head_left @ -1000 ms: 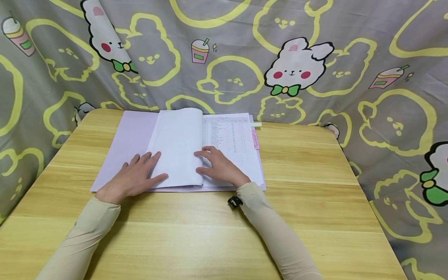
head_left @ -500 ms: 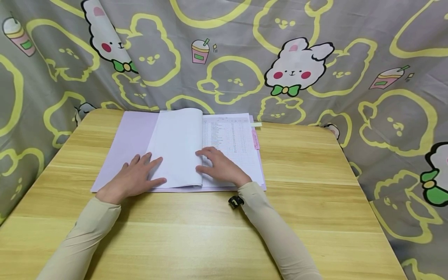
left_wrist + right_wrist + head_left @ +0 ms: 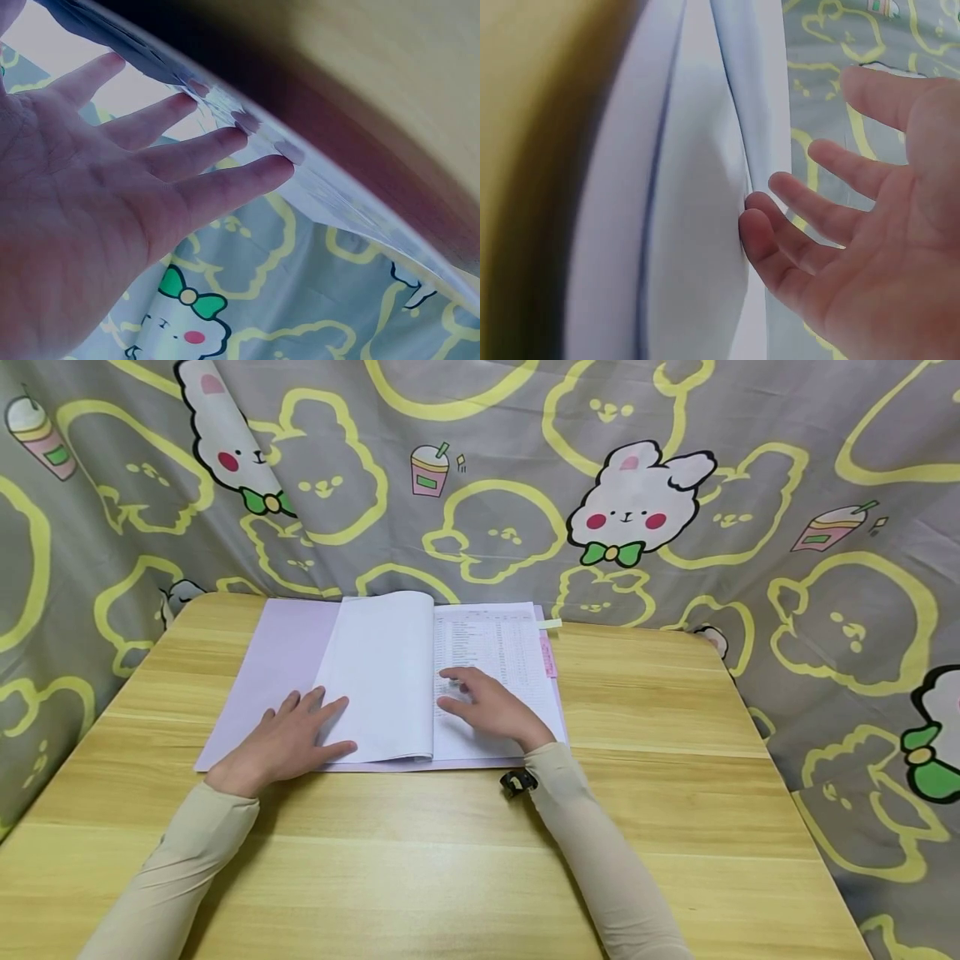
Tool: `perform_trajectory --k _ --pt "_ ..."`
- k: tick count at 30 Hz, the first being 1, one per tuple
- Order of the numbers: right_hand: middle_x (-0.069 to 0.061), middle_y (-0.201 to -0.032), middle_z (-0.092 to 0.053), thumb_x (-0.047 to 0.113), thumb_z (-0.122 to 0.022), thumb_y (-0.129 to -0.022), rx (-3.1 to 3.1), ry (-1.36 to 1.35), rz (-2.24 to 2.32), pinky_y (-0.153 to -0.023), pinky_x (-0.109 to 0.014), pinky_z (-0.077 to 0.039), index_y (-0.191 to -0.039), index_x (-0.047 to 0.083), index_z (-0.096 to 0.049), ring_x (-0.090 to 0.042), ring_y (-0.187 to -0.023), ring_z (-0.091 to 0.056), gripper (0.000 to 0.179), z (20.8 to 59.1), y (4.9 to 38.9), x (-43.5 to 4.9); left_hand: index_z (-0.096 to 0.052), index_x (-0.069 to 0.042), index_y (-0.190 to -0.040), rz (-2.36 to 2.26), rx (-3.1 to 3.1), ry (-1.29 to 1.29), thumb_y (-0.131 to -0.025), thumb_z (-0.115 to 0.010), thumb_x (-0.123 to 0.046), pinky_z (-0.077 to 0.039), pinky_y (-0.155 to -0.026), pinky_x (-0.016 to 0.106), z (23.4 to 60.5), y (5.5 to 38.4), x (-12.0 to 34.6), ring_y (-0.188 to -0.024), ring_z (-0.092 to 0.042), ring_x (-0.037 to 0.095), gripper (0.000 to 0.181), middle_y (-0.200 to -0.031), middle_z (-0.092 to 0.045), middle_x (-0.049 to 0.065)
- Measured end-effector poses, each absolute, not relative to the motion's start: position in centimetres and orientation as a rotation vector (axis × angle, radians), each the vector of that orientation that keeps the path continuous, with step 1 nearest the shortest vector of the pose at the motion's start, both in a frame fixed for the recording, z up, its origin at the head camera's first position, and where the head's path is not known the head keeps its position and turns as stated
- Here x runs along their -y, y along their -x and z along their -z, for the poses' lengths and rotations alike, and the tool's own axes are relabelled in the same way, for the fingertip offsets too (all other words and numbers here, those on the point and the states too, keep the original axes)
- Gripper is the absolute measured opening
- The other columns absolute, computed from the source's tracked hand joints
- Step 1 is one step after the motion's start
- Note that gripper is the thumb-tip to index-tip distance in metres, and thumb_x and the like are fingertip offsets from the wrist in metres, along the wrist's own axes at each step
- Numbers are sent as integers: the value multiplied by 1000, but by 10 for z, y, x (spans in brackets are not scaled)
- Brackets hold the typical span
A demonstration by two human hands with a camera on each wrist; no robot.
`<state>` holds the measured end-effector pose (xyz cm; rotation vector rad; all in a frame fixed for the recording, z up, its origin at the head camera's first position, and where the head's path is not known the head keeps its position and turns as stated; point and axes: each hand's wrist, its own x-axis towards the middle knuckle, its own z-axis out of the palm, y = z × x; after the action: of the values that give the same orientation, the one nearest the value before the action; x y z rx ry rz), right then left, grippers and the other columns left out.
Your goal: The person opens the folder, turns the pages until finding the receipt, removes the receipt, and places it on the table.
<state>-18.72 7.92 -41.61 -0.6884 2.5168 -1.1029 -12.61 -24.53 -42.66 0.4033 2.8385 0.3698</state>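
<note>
A lilac folder (image 3: 277, 647) lies opened on the table, with white pages turned over to its left side. The blank back of a turned page (image 3: 382, 668) faces up, bulging along the fold. To the right of it is a printed table sheet (image 3: 487, 639). My left hand (image 3: 288, 739) rests spread on the left cover and the edge of the turned page; in the left wrist view its fingertips (image 3: 274, 171) touch the sheet. Over the printed sheet hovers my right hand (image 3: 495, 706), fingers loosely bent and nothing held. In the right wrist view its lower fingertips (image 3: 756, 225) are close to the paper.
A pale yellow tab (image 3: 550, 624) and a pink tab (image 3: 549, 657) stick out from the pages' right edge. The wooden table (image 3: 375, 860) ends at a patterned grey curtain (image 3: 495, 452) behind and at both sides. A black band (image 3: 517, 782) sits at the right cuff.
My right hand has moved right and slightly up, off the turned page's fold and over the printed sheet. The left hand's index finger has shifted slightly; otherwise that hand stays put.
</note>
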Motion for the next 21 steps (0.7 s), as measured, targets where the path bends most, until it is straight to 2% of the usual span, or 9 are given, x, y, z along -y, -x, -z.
perform_trajectory --k 15,21 --pt "-5 -150 -52 46 -61 -101 -2540 470 1222 -110 -47 -43 -153 17 -46 -26 -132 -50 62 409 200 -112 -37 -11 -159 -370 -2838 -411 -95 -53 -71 -23 -105 82 427 126 246 -143 -20 64 89 -162 -24 32" --pt "-4 -155 -48 47 -62 -101 -2534 373 1279 -112 -50 -41 -154 18 -45 -27 -137 -48 63 405 203 -127 -37 -11 -159 -366 -2838 -414 -95 -54 -70 -23 -105 82 426 126 246 -143 -21 64 88 -162 -25 32"
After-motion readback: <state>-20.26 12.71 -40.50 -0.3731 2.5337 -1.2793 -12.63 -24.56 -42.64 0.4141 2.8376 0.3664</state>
